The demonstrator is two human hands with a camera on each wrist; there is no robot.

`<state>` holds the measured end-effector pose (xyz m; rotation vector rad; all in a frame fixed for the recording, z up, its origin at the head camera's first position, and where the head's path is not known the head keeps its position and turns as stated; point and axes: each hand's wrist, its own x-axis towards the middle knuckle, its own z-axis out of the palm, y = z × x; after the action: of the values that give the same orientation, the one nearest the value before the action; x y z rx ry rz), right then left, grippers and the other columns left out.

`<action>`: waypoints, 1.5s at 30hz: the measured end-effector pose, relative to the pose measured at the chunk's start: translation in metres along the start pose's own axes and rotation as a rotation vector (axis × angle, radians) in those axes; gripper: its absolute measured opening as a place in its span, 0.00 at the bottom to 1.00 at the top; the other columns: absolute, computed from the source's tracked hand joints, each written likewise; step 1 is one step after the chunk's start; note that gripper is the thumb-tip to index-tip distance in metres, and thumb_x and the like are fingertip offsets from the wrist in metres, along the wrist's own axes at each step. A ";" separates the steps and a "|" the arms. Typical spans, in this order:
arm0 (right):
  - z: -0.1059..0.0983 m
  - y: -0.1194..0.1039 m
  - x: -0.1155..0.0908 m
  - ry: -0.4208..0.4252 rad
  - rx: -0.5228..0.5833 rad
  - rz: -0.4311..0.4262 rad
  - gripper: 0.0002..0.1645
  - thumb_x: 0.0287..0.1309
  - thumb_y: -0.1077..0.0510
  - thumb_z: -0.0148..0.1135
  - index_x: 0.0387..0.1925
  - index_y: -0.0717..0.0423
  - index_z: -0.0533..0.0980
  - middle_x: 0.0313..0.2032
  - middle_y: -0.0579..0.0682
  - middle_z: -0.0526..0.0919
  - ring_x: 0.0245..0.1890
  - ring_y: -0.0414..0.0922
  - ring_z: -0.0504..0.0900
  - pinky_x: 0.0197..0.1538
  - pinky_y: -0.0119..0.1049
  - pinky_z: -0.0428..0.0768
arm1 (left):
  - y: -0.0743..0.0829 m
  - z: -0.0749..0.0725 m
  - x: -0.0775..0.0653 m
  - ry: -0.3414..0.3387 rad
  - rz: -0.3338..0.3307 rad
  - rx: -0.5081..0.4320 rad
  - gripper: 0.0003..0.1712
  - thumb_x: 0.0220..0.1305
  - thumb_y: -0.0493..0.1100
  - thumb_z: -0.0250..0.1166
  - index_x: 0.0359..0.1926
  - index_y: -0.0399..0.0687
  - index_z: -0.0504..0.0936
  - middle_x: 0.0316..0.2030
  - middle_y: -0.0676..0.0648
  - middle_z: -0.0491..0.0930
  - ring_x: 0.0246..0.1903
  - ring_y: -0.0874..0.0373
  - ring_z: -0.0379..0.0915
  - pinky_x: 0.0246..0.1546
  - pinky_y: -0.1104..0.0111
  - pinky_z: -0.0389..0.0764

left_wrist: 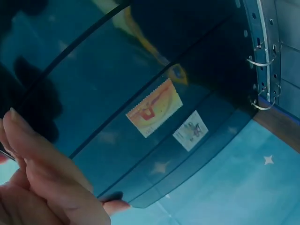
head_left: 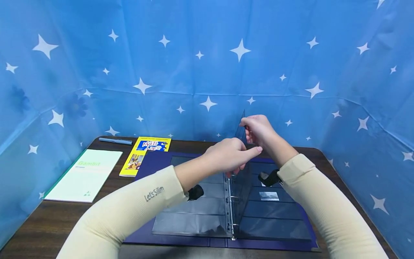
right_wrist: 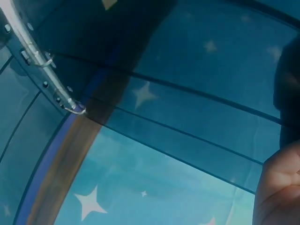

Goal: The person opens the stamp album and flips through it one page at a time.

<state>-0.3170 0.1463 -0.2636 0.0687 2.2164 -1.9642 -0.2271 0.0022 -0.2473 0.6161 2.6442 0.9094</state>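
Upright stamp page pinched between both hands over the open album

The open dark-blue ring binder album point(head_left: 155, 160) lies flat on the brown wooden table point(head_left: 48, 223), and its dark translucent plastic pocket page point(head_left: 240, 180) stands on edge at the metal rings point(head_left: 230, 201); a hard pull could tear its punched holes, I judge. That page rises between the two hands: the left hand point(head_left: 228, 155) curls its fingers onto the near face by the top edge, the right hand point(head_left: 258, 129) pinches the top corner from the far side. Two small paper stamps point(left_wrist: 154, 108) sit in its strips and could slip out if the page bends.
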 end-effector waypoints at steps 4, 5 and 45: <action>0.006 -0.004 0.001 -0.011 -0.029 -0.005 0.19 0.57 0.62 0.53 0.13 0.54 0.63 0.10 0.46 0.66 0.08 0.40 0.67 0.16 0.30 0.69 | 0.000 0.003 0.000 0.026 0.029 0.017 0.28 0.67 0.56 0.48 0.16 0.47 0.77 0.12 0.49 0.75 0.13 0.56 0.75 0.15 0.64 0.72; 0.006 -0.004 0.001 -0.019 -0.044 -0.012 0.19 0.58 0.61 0.53 0.13 0.54 0.63 0.10 0.47 0.66 0.08 0.41 0.67 0.16 0.31 0.69 | 0.000 0.003 0.000 0.032 0.036 0.018 0.26 0.68 0.53 0.48 0.16 0.47 0.78 0.12 0.49 0.74 0.13 0.56 0.74 0.14 0.64 0.72; -0.125 0.192 -0.006 -0.239 -1.077 -0.034 0.41 0.63 0.51 0.56 0.67 0.71 0.53 0.68 0.71 0.46 0.67 0.67 0.45 0.62 0.62 0.49 | -0.118 -0.020 -0.074 0.138 -0.182 -0.187 0.20 0.66 0.42 0.52 0.16 0.41 0.73 0.12 0.44 0.72 0.11 0.53 0.72 0.18 0.65 0.75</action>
<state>-0.2949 0.2949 -0.4365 -0.3238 2.7472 -0.5279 -0.2062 -0.1272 -0.2978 0.2730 2.6380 1.1618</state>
